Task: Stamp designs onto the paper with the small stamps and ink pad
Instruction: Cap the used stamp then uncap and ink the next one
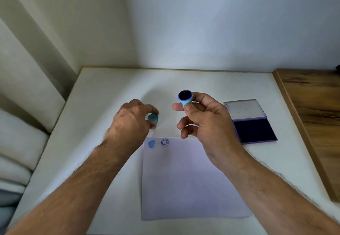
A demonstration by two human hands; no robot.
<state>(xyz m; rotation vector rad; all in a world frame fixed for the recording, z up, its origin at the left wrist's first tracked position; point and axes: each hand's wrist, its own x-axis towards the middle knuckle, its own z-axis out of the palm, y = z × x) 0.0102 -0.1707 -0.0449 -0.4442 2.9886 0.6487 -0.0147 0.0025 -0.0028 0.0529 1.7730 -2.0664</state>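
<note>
A white sheet of paper point(185, 179) lies on the white table point(103, 91), with two blue stamped designs point(158, 143) in its top left corner. My right hand point(206, 120) is raised above the paper's top edge and pinches a small round stamp point(185, 98), its dark inked face turned up toward me. My left hand point(130, 122) rests on the table left of the paper's top edge, fingertips closed around a teal round cap or stamp point(153, 118). The ink pad point(254, 129) lies open to the right, its lid point(244, 109) folded back.
A wooden surface point(312, 109) adjoins the table on the right. White walls meet at the table's far edge. Cushioned grey upholstery point(16, 152) sits beside the table on the left.
</note>
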